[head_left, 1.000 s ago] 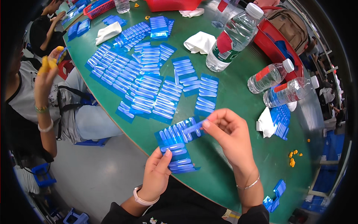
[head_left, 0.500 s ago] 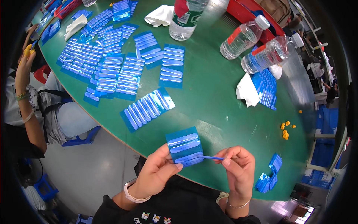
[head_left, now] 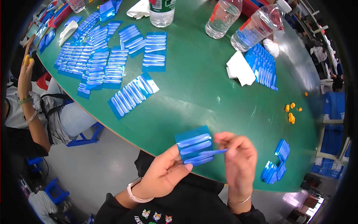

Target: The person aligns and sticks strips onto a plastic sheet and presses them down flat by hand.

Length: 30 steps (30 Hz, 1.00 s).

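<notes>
My left hand [head_left: 164,177] pinches the lower left edge of a small blue film sheet [head_left: 195,135], its thumb lying over the front. Long rounded blue strips sit across the sheet in rows. In my right hand [head_left: 240,160] the fingertips pinch the right end of one thin blue strip [head_left: 214,152]. That strip's left end overlaps the sheet; whether it still sticks there I cannot tell. The right fingers are slightly blurred. Beyond my hands, a larger sheet of strips [head_left: 130,95] lies flat on the green table [head_left: 186,100].
Many strip sheets [head_left: 95,61] cover the table's far left. Plastic bottles [head_left: 257,28] stand at the back, near white tissue [head_left: 240,69] and a sheet stack [head_left: 263,65]. Small yellow pieces [head_left: 291,117] and folded sheets [head_left: 276,164] lie right. Another person's arm [head_left: 31,115] is at left.
The view has shifted, so the table's things sit further left and up. The strip in my right hand lies higher across the sheet, exposing more of the bottom strip.
</notes>
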### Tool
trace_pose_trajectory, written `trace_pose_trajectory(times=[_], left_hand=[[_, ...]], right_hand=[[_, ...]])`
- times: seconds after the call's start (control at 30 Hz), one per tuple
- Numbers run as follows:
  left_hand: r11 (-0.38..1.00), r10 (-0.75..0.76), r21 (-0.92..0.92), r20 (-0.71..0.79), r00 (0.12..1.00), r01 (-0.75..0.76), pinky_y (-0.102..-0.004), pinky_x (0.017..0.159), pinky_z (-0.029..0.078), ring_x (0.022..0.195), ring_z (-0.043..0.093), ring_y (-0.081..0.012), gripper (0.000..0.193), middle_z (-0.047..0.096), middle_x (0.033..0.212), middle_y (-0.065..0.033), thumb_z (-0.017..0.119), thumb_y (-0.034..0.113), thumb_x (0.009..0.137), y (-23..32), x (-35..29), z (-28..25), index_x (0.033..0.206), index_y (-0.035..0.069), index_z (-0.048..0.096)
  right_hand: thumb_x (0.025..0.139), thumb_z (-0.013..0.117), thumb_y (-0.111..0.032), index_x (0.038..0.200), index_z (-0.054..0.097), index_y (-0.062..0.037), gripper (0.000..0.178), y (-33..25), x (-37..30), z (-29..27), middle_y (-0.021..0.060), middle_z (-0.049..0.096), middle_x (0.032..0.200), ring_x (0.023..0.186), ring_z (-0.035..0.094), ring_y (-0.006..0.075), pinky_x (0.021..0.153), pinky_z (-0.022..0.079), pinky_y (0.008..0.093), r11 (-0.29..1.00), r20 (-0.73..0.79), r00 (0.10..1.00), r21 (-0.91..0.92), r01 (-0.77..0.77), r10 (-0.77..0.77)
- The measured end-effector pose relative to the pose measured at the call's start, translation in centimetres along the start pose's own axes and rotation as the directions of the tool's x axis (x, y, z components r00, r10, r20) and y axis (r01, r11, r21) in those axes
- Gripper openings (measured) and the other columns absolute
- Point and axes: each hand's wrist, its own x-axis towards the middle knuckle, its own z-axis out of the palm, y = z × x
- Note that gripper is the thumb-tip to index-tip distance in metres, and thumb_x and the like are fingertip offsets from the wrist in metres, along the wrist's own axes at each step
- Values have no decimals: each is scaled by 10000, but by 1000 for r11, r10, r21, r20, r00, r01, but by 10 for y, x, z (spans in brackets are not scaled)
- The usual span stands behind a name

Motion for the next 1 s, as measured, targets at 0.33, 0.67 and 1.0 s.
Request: trace_pose_trajectory(times=[0.33,0.67,1.0], left_hand=[[843,-270,-476,27,962,250,-516,986,363,1229,394,-410,757,380,1339,-210,424,-54,656,7,8,9,1376,-28,192],[984,-145,-102,13,989,146,-357,992,367,1230,423,-227,604,405,1341,-123,399,-122,844,-4,6,25,1390,5,174],[992,-94,-80,-10,996,93,-343,953,408,1168,484,-216,611,433,1312,-138,449,-137,832,-9,10,34,1380,8,221]], right_hand=[[853,510,-95,959,492,-22,130,-15,-5,-33,71,522,724,684,540,164,674,473,335,934,-26,1000,356,18,-9],[819,562,74,1154,532,40,338,-33,-19,-27,110,552,976,782,552,124,675,460,235,938,0,998,-342,-64,68],[803,572,68,1125,553,48,324,-26,-17,-29,137,583,972,776,579,141,682,485,228,935,44,998,-349,57,-45]])
